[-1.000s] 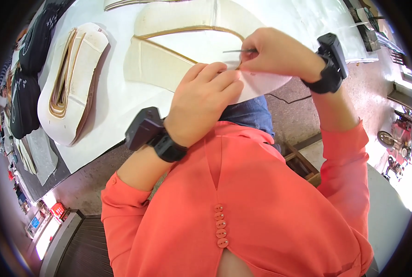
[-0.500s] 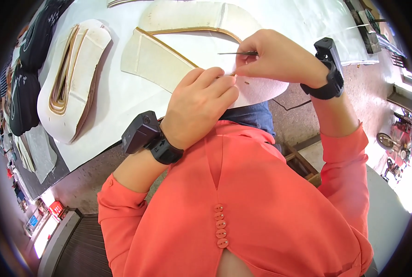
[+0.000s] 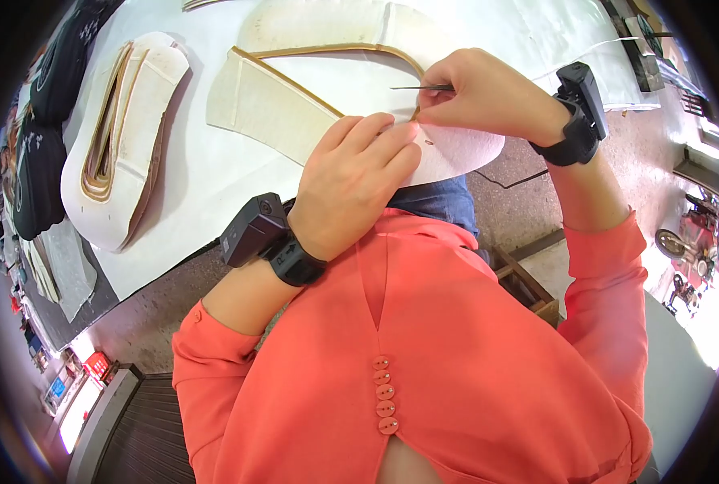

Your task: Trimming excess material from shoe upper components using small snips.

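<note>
A large white U-shaped piece (image 3: 283, 105) with a brown inner edge lies on the white-covered table; it looks like a shoe upper. My left hand (image 3: 351, 173) rests on its near side, fingers curled together at the inner edge. My right hand (image 3: 476, 97) is closed in a pinch right beside those fingers, at the curve of the same edge. A thin dark pointed tool (image 3: 424, 87) sticks out leftward from between its fingers; its exact kind does not show. The fingertips of both hands partly hide the edge.
A stack of similar white pieces (image 3: 137, 129) lies to the left. Black bundles (image 3: 49, 153) sit along the table's left side, near a translucent sheet (image 3: 70, 270). At right, a dark cable (image 3: 504, 184) hangs by the table edge. A wooden box (image 3: 529, 286) stands below.
My right hand has shifted slightly right along the brown edge with the tool still in it. My left hand has edged a little to the right, staying on the white piece.
</note>
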Motion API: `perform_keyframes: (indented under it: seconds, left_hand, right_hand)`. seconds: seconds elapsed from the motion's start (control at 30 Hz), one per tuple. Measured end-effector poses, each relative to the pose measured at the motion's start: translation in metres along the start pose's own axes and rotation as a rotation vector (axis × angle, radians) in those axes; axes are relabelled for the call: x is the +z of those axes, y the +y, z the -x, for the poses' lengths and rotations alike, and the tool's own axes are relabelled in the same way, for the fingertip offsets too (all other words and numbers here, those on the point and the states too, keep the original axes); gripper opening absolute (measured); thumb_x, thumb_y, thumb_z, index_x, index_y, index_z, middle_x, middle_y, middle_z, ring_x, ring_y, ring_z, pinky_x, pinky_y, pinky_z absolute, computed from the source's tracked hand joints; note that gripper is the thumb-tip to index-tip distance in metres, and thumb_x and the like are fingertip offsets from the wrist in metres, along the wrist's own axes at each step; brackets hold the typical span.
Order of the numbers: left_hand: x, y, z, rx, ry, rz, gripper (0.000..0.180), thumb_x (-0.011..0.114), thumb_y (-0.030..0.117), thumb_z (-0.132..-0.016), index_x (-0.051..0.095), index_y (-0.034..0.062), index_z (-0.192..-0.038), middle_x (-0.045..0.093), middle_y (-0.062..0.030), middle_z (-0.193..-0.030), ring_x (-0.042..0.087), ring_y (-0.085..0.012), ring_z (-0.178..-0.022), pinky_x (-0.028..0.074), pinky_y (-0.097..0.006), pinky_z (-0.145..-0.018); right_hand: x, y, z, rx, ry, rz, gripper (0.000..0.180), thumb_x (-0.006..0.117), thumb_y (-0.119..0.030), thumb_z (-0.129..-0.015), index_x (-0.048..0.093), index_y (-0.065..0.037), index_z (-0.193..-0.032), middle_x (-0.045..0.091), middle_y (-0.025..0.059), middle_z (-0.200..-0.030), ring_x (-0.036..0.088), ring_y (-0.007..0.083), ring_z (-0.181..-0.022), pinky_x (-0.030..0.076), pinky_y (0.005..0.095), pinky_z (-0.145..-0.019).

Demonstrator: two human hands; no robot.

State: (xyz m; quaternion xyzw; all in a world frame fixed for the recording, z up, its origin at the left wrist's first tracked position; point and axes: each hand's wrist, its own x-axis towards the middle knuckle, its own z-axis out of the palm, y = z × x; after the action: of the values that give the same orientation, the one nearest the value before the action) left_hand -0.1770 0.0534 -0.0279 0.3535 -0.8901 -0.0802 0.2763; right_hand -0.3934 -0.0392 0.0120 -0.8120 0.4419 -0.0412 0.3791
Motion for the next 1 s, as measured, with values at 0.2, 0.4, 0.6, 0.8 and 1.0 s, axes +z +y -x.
perform_keyframes:
  seconds: [0.2,0.4,0.6,0.8,1.0]
  left_hand:
    - [0.000,0.004,-0.007,-0.034,-0.045,-0.001,0.024,0.063,0.006,-0.081,0.067,0.0065,-0.105,0.067,-0.0045,-0.121,0.062,-0.0274,-0.115,0.050,-0.041,-0.097]
    - [0.004,0.007,-0.009,-0.054,-0.029,-0.010,0.025,0.063,0.005,-0.081,0.067,0.0060,-0.105,0.066,-0.0049,-0.119,0.060,-0.0281,-0.118,0.049,-0.042,-0.098]
    - [0.004,0.009,-0.014,-0.061,-0.019,-0.019,0.021,0.064,0.004,-0.084,0.067,0.0050,-0.105,0.066,-0.0058,-0.119,0.060,-0.0290,-0.117,0.048,-0.043,-0.099]
    - [0.006,0.011,-0.017,-0.080,-0.064,-0.032,0.019,0.063,0.004,-0.085,0.067,0.0050,-0.104,0.065,-0.0060,-0.123,0.059,-0.0294,-0.120,0.047,-0.044,-0.101]
    - [0.007,0.013,-0.018,-0.092,-0.069,-0.055,0.022,0.061,0.001,-0.083,0.066,0.0047,-0.105,0.063,-0.0075,-0.132,0.056,-0.0308,-0.124,0.045,-0.046,-0.106]
  right_hand:
    - [-0.007,0.002,-0.004,-0.024,-0.006,0.007,0.022,0.072,-0.016,-0.078,0.067,0.005,-0.080,0.058,0.0126,-0.065,0.052,0.0175,-0.060,0.046,0.0322,-0.061]
    - [-0.011,0.016,-0.009,-0.095,-0.001,0.064,0.024,0.072,-0.018,-0.078,0.068,0.005,-0.082,0.060,0.0145,-0.066,0.053,0.0205,-0.060,0.047,0.0334,-0.063]
    - [-0.020,0.009,-0.013,-0.067,-0.055,0.109,0.026,0.074,-0.019,-0.078,0.069,0.006,-0.082,0.062,0.0161,-0.068,0.056,0.0213,-0.062,0.048,0.0328,-0.064]
    - [-0.021,0.021,-0.021,-0.145,0.011,0.051,0.026,0.074,-0.019,-0.078,0.067,0.005,-0.080,0.056,0.0160,-0.065,0.051,0.0203,-0.059,0.046,0.0336,-0.062]
    - [-0.024,0.018,-0.023,-0.126,-0.029,0.084,0.027,0.074,-0.020,-0.077,0.062,0.004,-0.076,0.048,0.0131,-0.062,0.044,0.0186,-0.058,0.043,0.0335,-0.059]
